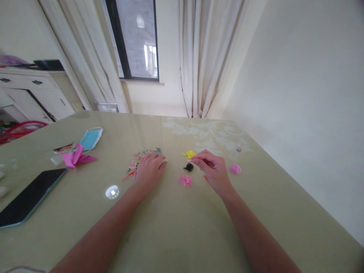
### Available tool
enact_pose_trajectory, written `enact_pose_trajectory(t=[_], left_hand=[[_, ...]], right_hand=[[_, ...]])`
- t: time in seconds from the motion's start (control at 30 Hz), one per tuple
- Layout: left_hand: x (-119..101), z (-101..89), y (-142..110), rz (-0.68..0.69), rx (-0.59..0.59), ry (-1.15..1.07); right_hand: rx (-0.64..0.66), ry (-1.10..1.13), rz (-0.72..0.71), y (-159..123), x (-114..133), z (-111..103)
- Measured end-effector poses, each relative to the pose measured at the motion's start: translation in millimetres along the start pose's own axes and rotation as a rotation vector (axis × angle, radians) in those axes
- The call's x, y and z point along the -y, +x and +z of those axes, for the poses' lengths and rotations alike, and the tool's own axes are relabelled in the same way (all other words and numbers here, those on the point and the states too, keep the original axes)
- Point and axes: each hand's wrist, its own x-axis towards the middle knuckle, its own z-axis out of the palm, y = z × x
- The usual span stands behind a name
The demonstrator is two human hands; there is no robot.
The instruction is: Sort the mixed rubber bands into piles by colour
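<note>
My left hand (150,167) lies palm down with its fingers stretched out, over the right part of a mixed pile of small coloured rubber bands (132,167). Some of that pile is hidden beneath it. Thumb and forefinger of my right hand (212,170) pinch a small pink rubber band (190,160), just above the tabletop. Close to those fingertips are three sorted heaps: yellow rubber bands (189,154) farthest away, black rubber bands (188,167) in the middle and pink rubber bands (185,181) nearest me. A bit of red (206,178) shows under my right hand, partly covered.
A pink round object (235,169) and a small clear item (239,148) lie on the right. On the left are a tablet-like black device (31,195), a pink folded-paper shape (76,156), a blue face mask (91,138) and a shiny round disc (112,192). A wall borders the table's (170,227) right side.
</note>
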Motion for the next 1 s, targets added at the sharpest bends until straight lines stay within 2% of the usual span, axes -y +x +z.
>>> enact_pose_trajectory(t=[0.07, 0.2, 0.47, 0.63, 0.77, 0.87, 1.0], left_hand=[[4, 2.9, -1, 0.01, 0.052, 0.119], [8, 5.6, 2, 0.026, 0.114, 0.163], [12, 8.7, 4, 0.041, 0.068, 0.157], [11, 8.8, 3, 0.053, 0.038, 0.102], [2, 3.2, 4, 0.044, -0.052, -0.046], [-6, -2.5, 5, 0.022, -0.12, -0.251], [-14, -7.4, 7, -0.058, -0.112, -0.596]], right_hand=[[-0.002, 0.022, 0.01, 0, 1, -1], [0.006, 0.046, 0.032, 0, 2, -2], [0.026, 0.03, 0.03, 0, 4, -3], [0.072, -0.101, 0.015, 2, 0, -8], [0.129, -0.249, 0.034, 2, -13, -9], [0.194, -0.356, 0.041, 1, -22, -6], [0.309, -0.47, 0.099, -2, -26, 1]])
